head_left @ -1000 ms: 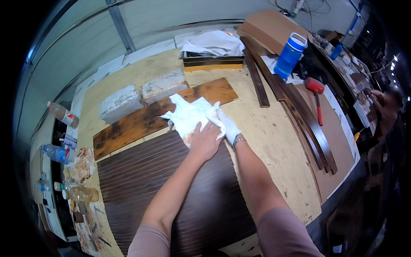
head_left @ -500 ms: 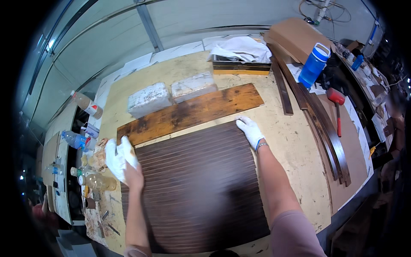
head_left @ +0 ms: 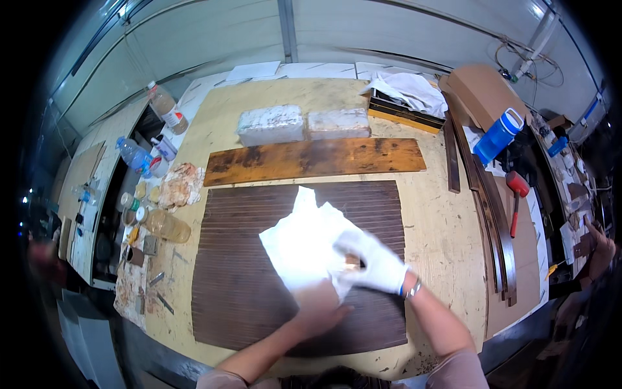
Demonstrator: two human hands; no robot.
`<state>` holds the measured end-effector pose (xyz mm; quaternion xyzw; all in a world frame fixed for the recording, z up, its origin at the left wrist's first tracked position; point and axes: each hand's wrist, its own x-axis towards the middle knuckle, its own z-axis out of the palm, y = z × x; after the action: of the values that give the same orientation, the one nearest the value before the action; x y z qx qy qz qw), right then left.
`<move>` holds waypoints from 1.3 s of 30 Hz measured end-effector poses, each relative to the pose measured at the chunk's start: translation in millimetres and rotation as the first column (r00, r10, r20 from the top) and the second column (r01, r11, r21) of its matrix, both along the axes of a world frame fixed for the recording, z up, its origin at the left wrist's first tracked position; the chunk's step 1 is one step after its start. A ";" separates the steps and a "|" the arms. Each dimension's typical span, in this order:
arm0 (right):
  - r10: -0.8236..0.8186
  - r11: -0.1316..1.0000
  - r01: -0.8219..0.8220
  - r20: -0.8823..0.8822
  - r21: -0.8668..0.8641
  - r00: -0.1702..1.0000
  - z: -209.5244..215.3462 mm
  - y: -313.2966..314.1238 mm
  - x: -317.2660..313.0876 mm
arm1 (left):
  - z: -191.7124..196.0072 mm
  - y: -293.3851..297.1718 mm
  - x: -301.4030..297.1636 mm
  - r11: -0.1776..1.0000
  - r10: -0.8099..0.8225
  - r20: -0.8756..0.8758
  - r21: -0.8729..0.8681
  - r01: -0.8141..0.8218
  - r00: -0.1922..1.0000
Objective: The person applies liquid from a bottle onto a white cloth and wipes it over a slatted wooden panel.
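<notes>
A white cloth (head_left: 301, 236) is spread above the dark brown ribbed panel (head_left: 233, 272), bright and partly overexposed. Bare and smeared by motion, my left hand (head_left: 324, 306) holds the cloth from its near side. My right hand (head_left: 379, 264), in a white glove, curls its fingers round the cloth's right edge. A bit of skin shows between the right thumb and fingers. Just beyond the panel lies an orange-brown stained board (head_left: 317, 159) with dark blotches.
Two white wrapped blocks (head_left: 271, 124) sit behind the board, near a box (head_left: 408, 115) topped with cloth. Bottles (head_left: 165, 223) and a stained rag (head_left: 181, 185) line the left side. At right are dark wood strips (head_left: 495, 227), a red-headed mallet (head_left: 516, 185) and a blue jug (head_left: 497, 139).
Both hands have come together over the panel's middle, the left bringing the cloth from the panel's left edge, the right leaving its far right corner. The view has turned and shifted.
</notes>
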<state>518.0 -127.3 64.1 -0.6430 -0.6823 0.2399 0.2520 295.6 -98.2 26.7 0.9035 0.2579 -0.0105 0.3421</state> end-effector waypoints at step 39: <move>-0.123 0.989 0.096 0.259 0.115 0.958 -30.1 -56.0 -83.2 | -84.0 404.1 -127.7 0.415 0.835 0.478 -0.223 -0.882 0.273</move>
<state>434.8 -183.3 34.0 -0.6924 -0.6845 0.1025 0.2037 168.0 305.8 -57.2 0.5983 0.6002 0.4316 0.3089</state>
